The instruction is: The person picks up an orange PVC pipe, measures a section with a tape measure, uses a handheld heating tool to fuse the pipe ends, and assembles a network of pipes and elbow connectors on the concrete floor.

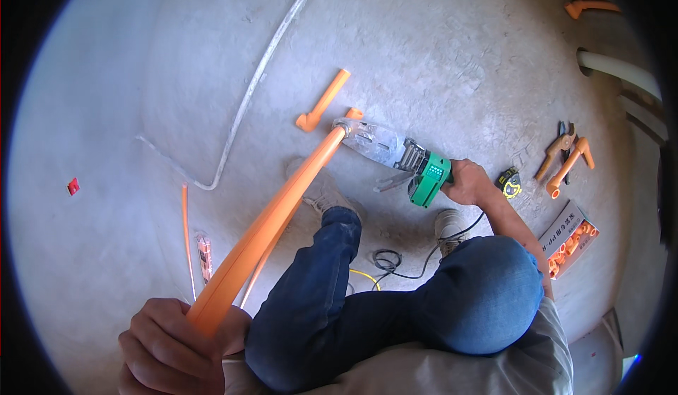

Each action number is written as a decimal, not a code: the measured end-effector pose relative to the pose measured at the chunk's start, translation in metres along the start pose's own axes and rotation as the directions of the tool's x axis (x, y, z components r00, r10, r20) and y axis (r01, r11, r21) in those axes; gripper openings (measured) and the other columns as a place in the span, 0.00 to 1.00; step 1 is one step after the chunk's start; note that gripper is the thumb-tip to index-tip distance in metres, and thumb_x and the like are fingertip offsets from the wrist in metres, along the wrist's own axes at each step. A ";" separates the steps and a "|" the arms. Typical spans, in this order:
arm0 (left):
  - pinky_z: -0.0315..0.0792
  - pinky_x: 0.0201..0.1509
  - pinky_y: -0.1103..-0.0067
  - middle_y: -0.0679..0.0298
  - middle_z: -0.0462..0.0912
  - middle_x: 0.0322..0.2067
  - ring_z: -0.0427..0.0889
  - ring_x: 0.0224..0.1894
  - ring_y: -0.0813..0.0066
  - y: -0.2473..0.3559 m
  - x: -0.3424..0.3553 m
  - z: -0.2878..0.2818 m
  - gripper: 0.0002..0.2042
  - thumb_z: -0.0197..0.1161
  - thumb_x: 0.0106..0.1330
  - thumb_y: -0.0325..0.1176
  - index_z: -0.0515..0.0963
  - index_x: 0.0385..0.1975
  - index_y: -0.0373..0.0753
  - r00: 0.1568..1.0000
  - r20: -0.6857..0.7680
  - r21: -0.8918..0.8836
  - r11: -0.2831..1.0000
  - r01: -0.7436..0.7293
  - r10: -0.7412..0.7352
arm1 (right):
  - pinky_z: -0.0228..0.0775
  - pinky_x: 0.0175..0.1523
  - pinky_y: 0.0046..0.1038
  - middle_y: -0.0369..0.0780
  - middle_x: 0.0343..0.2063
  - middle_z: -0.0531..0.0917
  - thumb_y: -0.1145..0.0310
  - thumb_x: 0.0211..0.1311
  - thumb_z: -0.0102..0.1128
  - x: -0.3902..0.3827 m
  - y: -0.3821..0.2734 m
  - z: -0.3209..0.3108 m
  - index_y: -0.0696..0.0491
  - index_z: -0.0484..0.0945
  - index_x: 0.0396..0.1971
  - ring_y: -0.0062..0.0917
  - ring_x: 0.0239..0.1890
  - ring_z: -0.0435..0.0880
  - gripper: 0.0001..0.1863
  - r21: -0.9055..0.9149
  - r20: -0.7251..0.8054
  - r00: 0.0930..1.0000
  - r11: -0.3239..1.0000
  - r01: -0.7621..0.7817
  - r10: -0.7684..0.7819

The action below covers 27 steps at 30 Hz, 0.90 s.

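Note:
My left hand is wrapped round the near end of a long orange pipe. The pipe slants away to the upper right, and its far end meets the head of a green pipe fusion welder with a flat metal heating plate. My right hand grips the welder's handle. On the plate's far side shows a short orange fitting; how it sits there is partly hidden. Just beyond lies an orange pipe piece with an elbow on the concrete floor.
To the right lie a tape measure, a pipe cutter, a jointed orange pipe and a box of orange fittings. A black cord coils near my feet. A grey conduit runs along the floor at left.

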<state>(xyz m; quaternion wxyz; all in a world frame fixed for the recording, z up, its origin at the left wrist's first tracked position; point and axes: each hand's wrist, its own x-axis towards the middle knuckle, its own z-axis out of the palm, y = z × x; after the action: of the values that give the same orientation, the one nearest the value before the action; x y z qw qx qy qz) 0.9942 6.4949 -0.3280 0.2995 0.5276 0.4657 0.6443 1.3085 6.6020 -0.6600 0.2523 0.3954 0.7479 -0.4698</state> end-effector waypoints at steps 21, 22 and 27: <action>0.59 0.16 0.90 0.80 0.62 0.06 0.62 0.07 0.90 -0.018 0.015 0.009 0.22 0.58 0.68 0.45 0.62 0.12 0.49 0.986 -0.165 -0.071 0.997 -0.004 -0.008 | 0.78 0.50 0.45 0.55 0.36 0.86 0.61 0.51 0.64 -0.001 -0.003 0.007 0.59 0.82 0.37 0.51 0.42 0.85 0.18 -0.070 0.025 0.993 0.991 -0.117 0.119; 0.59 0.15 0.90 0.79 0.62 0.06 0.62 0.07 0.90 -0.017 0.016 0.008 0.21 0.58 0.68 0.45 0.62 0.12 0.49 0.985 -0.170 -0.050 0.999 -0.004 -0.005 | 0.78 0.50 0.45 0.55 0.36 0.85 0.62 0.51 0.64 0.000 -0.003 0.008 0.59 0.82 0.37 0.51 0.42 0.85 0.18 -0.073 0.024 0.993 0.991 -0.114 0.116; 0.66 0.17 0.81 0.73 0.68 0.13 0.69 0.14 0.80 -0.008 0.020 0.003 0.23 0.57 0.72 0.55 0.64 0.20 0.46 0.991 0.072 0.068 0.992 0.107 -0.111 | 0.78 0.50 0.46 0.56 0.35 0.85 0.62 0.51 0.64 0.003 0.003 0.015 0.59 0.82 0.37 0.52 0.41 0.85 0.17 -0.072 0.016 0.995 0.993 -0.096 0.097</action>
<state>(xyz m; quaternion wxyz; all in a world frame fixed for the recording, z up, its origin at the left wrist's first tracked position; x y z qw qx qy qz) 0.9907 6.5165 -0.3268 0.3348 0.5347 0.5023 0.5913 1.3095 6.5905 -0.6697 0.2959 0.4172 0.7417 -0.4339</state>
